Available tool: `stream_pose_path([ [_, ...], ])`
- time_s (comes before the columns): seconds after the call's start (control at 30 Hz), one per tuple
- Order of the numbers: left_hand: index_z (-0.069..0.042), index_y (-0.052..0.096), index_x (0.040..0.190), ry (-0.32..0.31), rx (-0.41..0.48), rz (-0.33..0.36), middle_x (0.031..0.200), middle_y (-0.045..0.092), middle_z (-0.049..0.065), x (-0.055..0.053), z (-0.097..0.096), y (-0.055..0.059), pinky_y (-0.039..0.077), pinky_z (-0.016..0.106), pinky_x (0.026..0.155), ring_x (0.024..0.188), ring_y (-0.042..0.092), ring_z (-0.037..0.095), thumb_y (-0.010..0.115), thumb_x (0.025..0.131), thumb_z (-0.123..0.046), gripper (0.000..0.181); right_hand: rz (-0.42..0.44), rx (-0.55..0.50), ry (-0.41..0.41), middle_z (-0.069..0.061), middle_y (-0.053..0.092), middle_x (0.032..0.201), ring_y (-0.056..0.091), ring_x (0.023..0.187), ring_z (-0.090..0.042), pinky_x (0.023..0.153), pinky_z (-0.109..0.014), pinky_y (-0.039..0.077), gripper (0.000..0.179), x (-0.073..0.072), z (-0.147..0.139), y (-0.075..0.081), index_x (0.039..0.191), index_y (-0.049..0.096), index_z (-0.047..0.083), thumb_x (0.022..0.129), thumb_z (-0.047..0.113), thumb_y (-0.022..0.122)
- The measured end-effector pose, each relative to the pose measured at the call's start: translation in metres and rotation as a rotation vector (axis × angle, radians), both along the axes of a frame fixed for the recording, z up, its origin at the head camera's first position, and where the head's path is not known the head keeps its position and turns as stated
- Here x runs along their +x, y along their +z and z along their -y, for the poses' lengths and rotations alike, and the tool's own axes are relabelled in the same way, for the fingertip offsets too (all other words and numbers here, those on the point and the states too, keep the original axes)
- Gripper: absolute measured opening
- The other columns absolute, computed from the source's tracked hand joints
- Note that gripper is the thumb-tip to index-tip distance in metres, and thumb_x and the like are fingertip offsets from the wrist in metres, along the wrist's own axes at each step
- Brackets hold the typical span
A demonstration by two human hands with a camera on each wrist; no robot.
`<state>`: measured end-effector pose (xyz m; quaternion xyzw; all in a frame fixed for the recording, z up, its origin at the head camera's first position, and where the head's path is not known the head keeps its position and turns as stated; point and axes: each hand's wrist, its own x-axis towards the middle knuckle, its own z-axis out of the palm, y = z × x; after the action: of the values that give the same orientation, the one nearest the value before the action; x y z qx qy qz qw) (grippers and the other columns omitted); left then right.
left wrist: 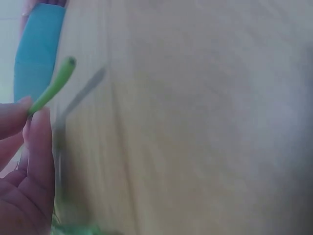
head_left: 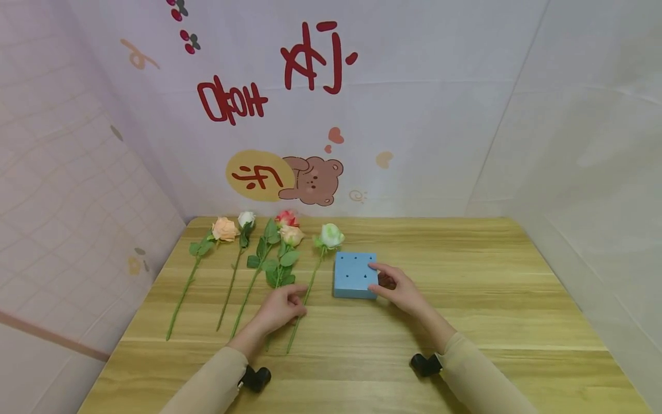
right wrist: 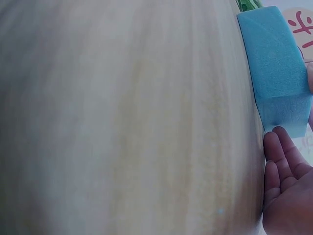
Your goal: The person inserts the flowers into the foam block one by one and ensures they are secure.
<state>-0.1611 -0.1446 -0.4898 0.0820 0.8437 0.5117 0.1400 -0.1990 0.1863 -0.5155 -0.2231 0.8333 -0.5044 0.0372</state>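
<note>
A blue foam block (head_left: 355, 282) with several small holes in its top lies on the wooden table. My right hand (head_left: 400, 289) holds its right side, thumb and forefinger at the top edge; in the right wrist view the other fingers (right wrist: 281, 152) reach along its side. My left hand (head_left: 281, 307) pinches the green stem of a pale green-and-white artificial rose (head_left: 331, 236) left of the block. In the left wrist view, the cut end of that stem (left wrist: 57, 84) sticks out past the thumb and finger, over its shadow on the table.
Left of my left hand lie more artificial roses: a peach one (head_left: 224, 229), a white one (head_left: 246, 219), a red-pink one (head_left: 287, 218) and a cream one (head_left: 291, 235). Their stems point toward me. A printed cloth (head_left: 424, 115) hangs behind the wooden table (head_left: 465, 305).
</note>
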Motion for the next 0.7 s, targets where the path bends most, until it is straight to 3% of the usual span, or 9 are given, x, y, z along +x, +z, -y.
stream_pose_path([
  [0.37, -0.003, 0.056, 0.137, 0.099, 0.173, 0.0, 0.09, 0.058, 0.009, -0.017, -0.018, 0.015, 0.05, 0.036, 0.056, 0.068, 0.055, 0.018, 0.066, 0.091, 0.004, 0.047, 0.0, 0.006, -0.008, -0.011, 0.058, 0.113, 0.057, 0.098, -0.024, 0.087, -0.042, 0.048, 0.056, 0.002, 0.0, 0.002, 0.144, 0.051, 0.007, 0.094, 0.019, 0.071],
  [0.5, -0.008, 0.057, 0.136, 0.141, 0.184, -0.031, 0.095, 0.062, 0.008, -0.025, -0.028, 0.028, 0.052, 0.036, 0.06, 0.075, 0.058, 0.019, 0.067, 0.092, 0.003, 0.047, -0.001, -0.003, -0.008, -0.012, 0.059, 0.113, 0.057, 0.096, -0.024, 0.086, -0.042, 0.049, 0.055, 0.002, 0.001, 0.002, 0.143, 0.051, 0.005, 0.093, 0.016, 0.071],
  [0.7, -0.01, 0.058, 0.136, 0.153, 0.186, -0.072, 0.098, 0.064, 0.008, -0.037, -0.041, 0.043, 0.056, 0.039, 0.064, 0.08, 0.061, 0.019, 0.069, 0.093, -0.003, 0.045, -0.043, -0.038, 0.002, -0.017, 0.06, 0.112, 0.057, 0.094, -0.028, 0.082, -0.049, 0.049, 0.054, 0.002, 0.002, 0.001, 0.141, 0.05, -0.003, 0.092, 0.007, 0.071],
])
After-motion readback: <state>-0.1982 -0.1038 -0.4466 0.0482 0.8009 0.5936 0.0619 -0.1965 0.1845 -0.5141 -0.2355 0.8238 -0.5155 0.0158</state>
